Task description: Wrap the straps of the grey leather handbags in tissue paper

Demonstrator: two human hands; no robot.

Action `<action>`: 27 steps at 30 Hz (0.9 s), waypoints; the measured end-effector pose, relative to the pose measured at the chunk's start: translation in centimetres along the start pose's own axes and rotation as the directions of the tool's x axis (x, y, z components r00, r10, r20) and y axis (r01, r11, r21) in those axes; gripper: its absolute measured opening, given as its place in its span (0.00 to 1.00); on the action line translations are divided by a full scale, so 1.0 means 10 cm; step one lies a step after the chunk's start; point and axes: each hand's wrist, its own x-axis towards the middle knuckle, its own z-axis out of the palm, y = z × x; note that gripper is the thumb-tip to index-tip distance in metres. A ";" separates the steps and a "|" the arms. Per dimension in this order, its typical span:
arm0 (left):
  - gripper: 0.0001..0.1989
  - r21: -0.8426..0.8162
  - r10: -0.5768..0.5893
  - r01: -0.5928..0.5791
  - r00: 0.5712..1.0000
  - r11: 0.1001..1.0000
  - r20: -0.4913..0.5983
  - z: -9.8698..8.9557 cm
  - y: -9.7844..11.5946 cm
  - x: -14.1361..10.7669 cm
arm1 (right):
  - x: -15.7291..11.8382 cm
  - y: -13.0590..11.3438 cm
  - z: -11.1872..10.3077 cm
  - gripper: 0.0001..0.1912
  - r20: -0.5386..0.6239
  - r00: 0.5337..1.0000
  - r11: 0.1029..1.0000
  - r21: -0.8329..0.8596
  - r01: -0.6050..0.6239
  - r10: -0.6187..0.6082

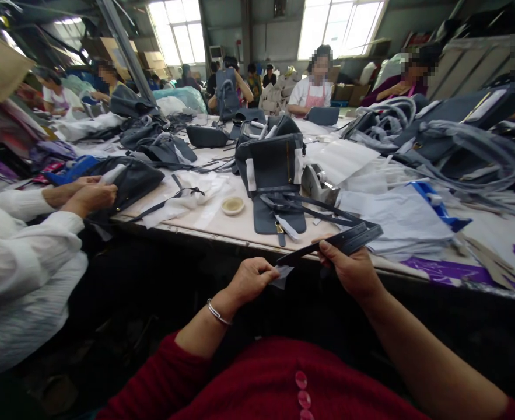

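Observation:
My right hand [354, 273] is wrapped round a dark leather strap [364, 234] with a row of holes, held up just above the table's front edge. Thumb and fingers of my left hand [249, 281] pinch a thin translucent wrapping piece [283, 276] at the strap's pointed lower end. Straight ahead on the table stands a dark blue-grey bag [266, 169], its flap [279, 217] hanging forward with a gold buckle [280, 227]. Thin straps run from the bag toward my right hand.
A small round dish [233, 205] sits left of the bag. A tape dispenser [318, 184] and white tissue sheets [397, 219] lie to the right, beside a blue tape dispenser [441, 204]. At left, a co-worker's hands [86, 195] work on another dark bag [137, 181].

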 end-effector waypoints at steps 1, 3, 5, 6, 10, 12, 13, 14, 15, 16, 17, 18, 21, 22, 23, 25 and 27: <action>0.08 0.000 -0.002 0.002 1.000 1.000 0.004 0.00 0.00 0.00 | 0.00 0.02 0.00 0.12 0.007 1.000 1.000 -0.029 0.003 -0.003; 0.08 -0.004 -0.023 0.023 1.000 1.000 0.012 -0.02 -0.01 -0.01 | 0.01 0.06 -0.02 0.13 0.025 1.000 0.997 -0.079 0.000 0.002; 0.08 -0.015 -0.058 0.058 0.998 0.998 0.033 -0.03 -0.01 -0.01 | 0.02 0.10 -0.04 0.14 0.043 0.999 0.993 -0.120 -0.003 0.008; 0.08 -0.024 -0.071 0.073 0.996 0.997 0.048 -0.03 -0.01 -0.02 | 0.03 0.11 -0.05 0.15 0.054 0.998 0.990 -0.139 -0.004 0.011; 0.09 -0.083 -0.068 0.076 0.994 0.994 0.088 -0.02 0.03 -0.01 | -0.01 0.19 0.03 0.14 0.147 0.987 0.978 -0.207 -0.026 0.057; 0.11 -0.100 -0.067 0.076 0.993 0.992 0.096 0.02 0.06 -0.01 | -0.09 0.26 0.15 0.13 0.208 0.974 0.977 -0.209 -0.041 0.086; 0.12 -0.103 -0.070 0.080 0.993 0.991 0.098 0.04 0.06 -0.02 | -0.14 0.30 0.21 0.13 0.240 0.966 0.979 -0.198 -0.048 0.096; 0.13 -0.104 -0.072 0.083 0.993 0.991 0.098 0.06 0.07 -0.02 | -0.19 0.34 0.27 0.12 0.270 0.957 0.981 -0.186 -0.054 0.104; 0.15 -0.104 -0.073 0.082 0.993 0.991 0.093 0.08 0.07 -0.03 | -0.23 0.38 0.31 0.12 0.292 0.950 0.982 -0.177 -0.060 0.111; 0.16 -0.102 -0.074 0.083 0.993 0.991 0.090 0.10 0.07 -0.03 | -0.26 0.41 0.34 0.12 0.305 0.945 0.982 -0.174 -0.068 0.119; 0.16 -0.098 -0.079 0.088 0.993 0.991 0.090 0.11 0.06 -0.05 | -0.27 0.44 0.34 0.13 0.309 0.941 0.982 -0.171 -0.086 0.136; 0.16 -0.089 -0.087 0.095 0.992 0.992 0.090 0.12 0.06 -0.06 | -0.26 0.46 0.32 0.14 0.294 0.942 0.980 -0.158 -0.118 0.161; 0.15 -0.058 -0.126 0.131 0.988 0.990 0.088 0.11 0.04 -0.09 | -0.12 0.45 0.20 0.20 0.162 0.946 0.956 0.037 -0.289 0.280; 0.15 -0.053 -0.137 0.142 0.987 0.989 0.089 0.11 0.04 -0.10 | -0.06 0.43 0.15 0.21 0.112 0.940 0.933 0.134 -0.334 0.321; 0.15 -0.056 -0.144 0.149 0.985 0.987 0.091 0.12 0.04 -0.10 | -0.02 0.42 0.12 0.22 0.071 0.934 0.910 0.212 -0.357 0.350; 0.15 -0.086 -0.153 0.162 0.983 0.983 0.101 0.14 0.06 -0.10 | 0.01 0.39 0.12 0.21 0.034 0.935 0.906 0.235 -0.351 0.354; 0.16 -0.135 -0.152 0.166 0.982 0.977 0.108 0.18 0.09 -0.08 | -0.06 0.40 0.20 0.20 0.091 0.945 0.942 0.096 -0.322 0.314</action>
